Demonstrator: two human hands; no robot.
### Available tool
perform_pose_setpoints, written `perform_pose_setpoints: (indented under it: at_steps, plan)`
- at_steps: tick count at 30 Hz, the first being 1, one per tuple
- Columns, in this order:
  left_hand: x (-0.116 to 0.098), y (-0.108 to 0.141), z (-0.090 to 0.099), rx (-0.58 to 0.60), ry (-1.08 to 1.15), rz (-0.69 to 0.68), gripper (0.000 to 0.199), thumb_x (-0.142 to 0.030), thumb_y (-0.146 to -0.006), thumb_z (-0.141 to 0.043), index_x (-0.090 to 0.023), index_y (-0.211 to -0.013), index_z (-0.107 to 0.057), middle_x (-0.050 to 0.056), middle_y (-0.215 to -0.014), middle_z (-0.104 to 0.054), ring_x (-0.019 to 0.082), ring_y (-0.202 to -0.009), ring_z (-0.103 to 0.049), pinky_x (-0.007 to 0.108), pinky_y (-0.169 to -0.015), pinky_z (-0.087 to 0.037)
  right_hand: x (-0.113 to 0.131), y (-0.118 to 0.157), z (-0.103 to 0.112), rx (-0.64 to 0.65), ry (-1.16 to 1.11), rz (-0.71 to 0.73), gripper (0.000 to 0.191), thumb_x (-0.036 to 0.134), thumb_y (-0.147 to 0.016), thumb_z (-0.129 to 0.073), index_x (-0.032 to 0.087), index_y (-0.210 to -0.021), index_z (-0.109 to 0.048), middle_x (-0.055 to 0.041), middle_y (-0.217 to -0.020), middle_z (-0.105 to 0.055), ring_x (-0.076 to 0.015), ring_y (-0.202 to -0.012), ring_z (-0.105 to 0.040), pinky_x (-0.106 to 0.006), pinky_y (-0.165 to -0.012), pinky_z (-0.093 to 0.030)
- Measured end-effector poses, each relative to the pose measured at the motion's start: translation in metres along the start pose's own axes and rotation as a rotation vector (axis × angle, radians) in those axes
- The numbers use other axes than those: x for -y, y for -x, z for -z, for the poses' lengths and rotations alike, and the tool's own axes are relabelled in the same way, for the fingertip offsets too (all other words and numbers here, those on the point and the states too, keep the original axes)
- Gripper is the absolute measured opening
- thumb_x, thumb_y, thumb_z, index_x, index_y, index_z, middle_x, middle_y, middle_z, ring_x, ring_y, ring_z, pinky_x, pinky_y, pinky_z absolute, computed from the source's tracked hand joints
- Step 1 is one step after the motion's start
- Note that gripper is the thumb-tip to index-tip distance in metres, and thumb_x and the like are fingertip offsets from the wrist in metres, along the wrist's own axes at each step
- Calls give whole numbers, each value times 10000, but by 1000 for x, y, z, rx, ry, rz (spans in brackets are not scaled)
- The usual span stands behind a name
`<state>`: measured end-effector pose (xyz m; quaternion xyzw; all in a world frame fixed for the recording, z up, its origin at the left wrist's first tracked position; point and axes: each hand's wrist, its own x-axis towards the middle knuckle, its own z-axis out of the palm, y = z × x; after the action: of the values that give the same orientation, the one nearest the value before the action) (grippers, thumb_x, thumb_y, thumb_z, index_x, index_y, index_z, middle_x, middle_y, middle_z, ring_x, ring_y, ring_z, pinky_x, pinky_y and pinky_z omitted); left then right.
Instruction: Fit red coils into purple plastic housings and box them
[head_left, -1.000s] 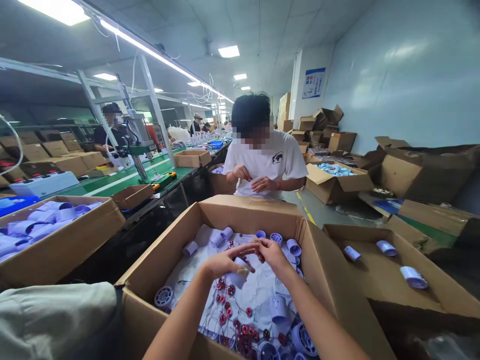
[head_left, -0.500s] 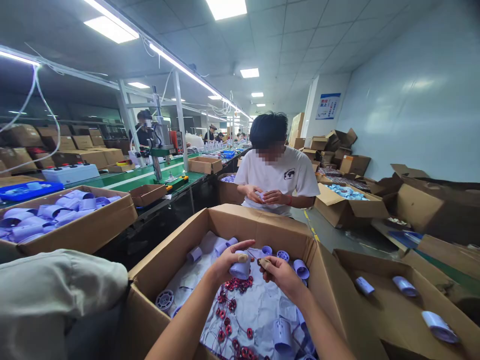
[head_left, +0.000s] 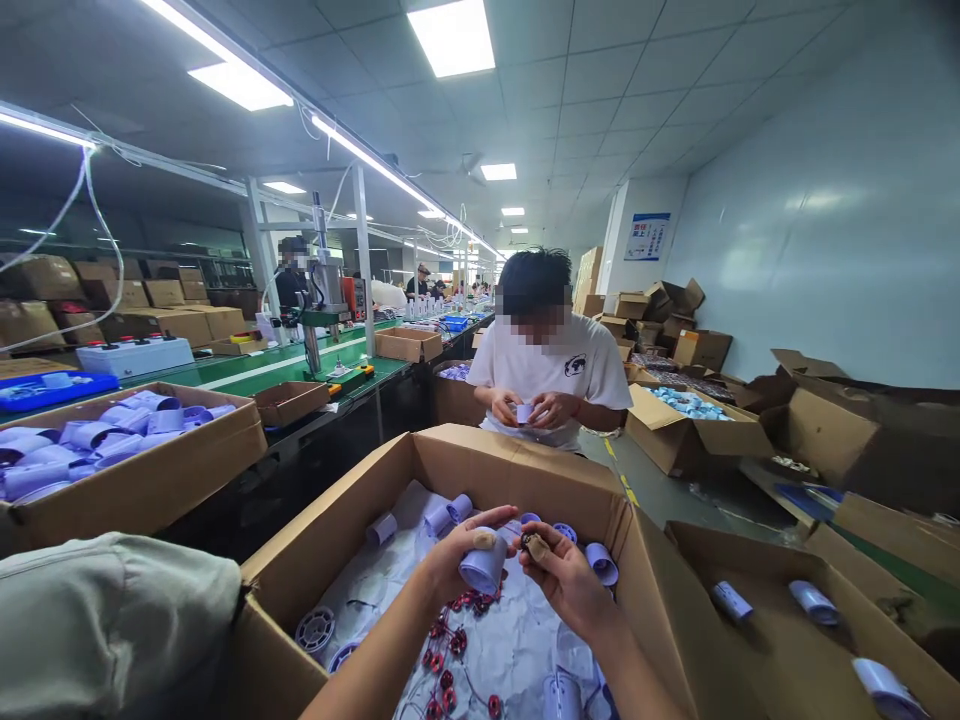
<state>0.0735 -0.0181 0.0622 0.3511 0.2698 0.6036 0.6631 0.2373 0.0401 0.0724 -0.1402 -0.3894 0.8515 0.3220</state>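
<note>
Over a big cardboard box (head_left: 300,535), my left hand (head_left: 469,550) holds a light purple plastic cup (head_left: 482,572), its thumb on the near side. Just to the right, my right hand (head_left: 553,565) pinches a small dark part (head_left: 529,541) between thumb and fingertips, close to the cup. Finger coverings show on both thumbs. Below the hands, several red coils with wires (head_left: 448,690) lie on white sheeting (head_left: 510,640). Round purple slotted pieces (head_left: 315,630) and more purple cups (head_left: 601,563) lie along the box's sides.
A person in a white shirt (head_left: 555,375) sits opposite, holding a purple cup. At left are a box full of purple parts (head_left: 202,450) and a green workbench (head_left: 217,372). At right, an open carton (head_left: 750,660) holds several purple cups. Grey fabric (head_left: 112,630) covers the lower left.
The view has tilted up slightly. The cup in my left hand is tipped differently, and my right hand has turned with the small part. The person opposite has turned their cup.
</note>
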Motion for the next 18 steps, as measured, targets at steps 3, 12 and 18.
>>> perform_pose_setpoints:
  at_steps: [3, 12, 18]
  plan:
    - [-1, 2, 4, 35, -5, -23, 559, -214, -606, -723, -193, -1150, -597, 99, -1235, -560, 170, -835, -627, 281, -744, -479, 4, 2, 1, -2, -25, 15, 306, 230, -532, -865, 168, -784, -703, -16, -740, -722, -75, -584, -637, -168, -606, -516]
    - [-7, 8, 14, -334, -977, -124, 806, -156, -534, -774, -246, -1271, -460, 55, -1061, -577, 173, -848, -564, 320, -772, -462, 28, 6, 10, -199, -149, 147, 394, 210, -496, -881, 173, -857, -729, -43, -801, -749, -115, -668, -691, -175, -649, -566]
    - [-5, 5, 6, -491, -1207, -439, 759, -89, -523, -751, -234, -1218, -483, 43, -1090, -557, 193, -964, -545, 341, -897, -442, 27, 14, 4, -132, -63, 124, 337, 230, -491, -884, 177, -788, -734, -50, -771, -742, -130, -661, -685, -207, -649, -566]
